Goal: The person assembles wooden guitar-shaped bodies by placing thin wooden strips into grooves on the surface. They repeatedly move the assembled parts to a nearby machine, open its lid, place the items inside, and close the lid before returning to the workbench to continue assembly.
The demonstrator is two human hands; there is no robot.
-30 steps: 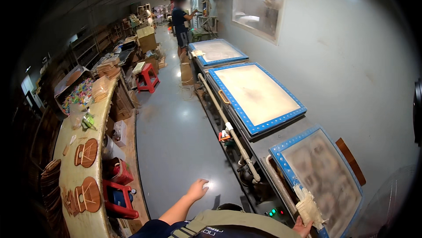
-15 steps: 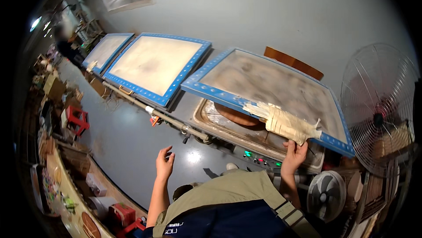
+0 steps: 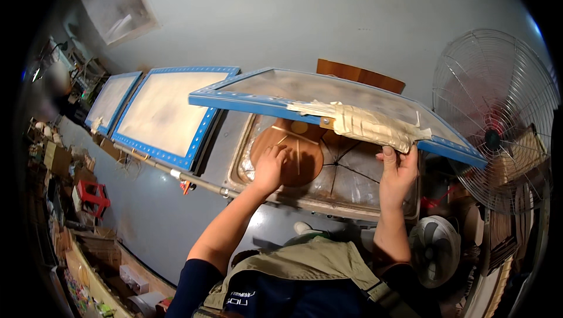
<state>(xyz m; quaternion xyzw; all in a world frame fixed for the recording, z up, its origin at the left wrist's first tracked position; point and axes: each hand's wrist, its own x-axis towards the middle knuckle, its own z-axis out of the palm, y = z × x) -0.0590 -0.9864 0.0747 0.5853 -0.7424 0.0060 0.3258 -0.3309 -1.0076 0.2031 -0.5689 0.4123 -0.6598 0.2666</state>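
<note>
A blue-framed lid [image 3: 246, 104] with a cloudy see-through sheet stands tilted up over a shallow metal tray [image 3: 236, 171]. My right hand [image 3: 399, 171] pinches the lower edge of the tape-wrapped handle [image 3: 375, 130] on the lid's near edge, thumb in front. Under the raised lid lies a brown wooden plate [image 3: 308, 168] with rounded edges and thin pale strips across it. Over its left part is my left hand [image 3: 271, 166], fingers apart and slightly bent, apparently touching the plate. Dark cords [image 3: 335, 164] cross the tray beside the plate.
Two more blue-framed panels [image 3: 176, 107] lie along the bench to the left. A large wire-caged fan [image 3: 492, 136] stands at right, a smaller fan [image 3: 435, 250] below it. A red stool [image 3: 94, 198] and a cluttered bench [image 3: 88, 271] are at left. Another person [image 3: 61, 95] stands far left.
My right hand has lifted the lid higher by its handle, uncovering more of the plate and tray. My left hand has moved from above the floor up and right onto the plate.
</note>
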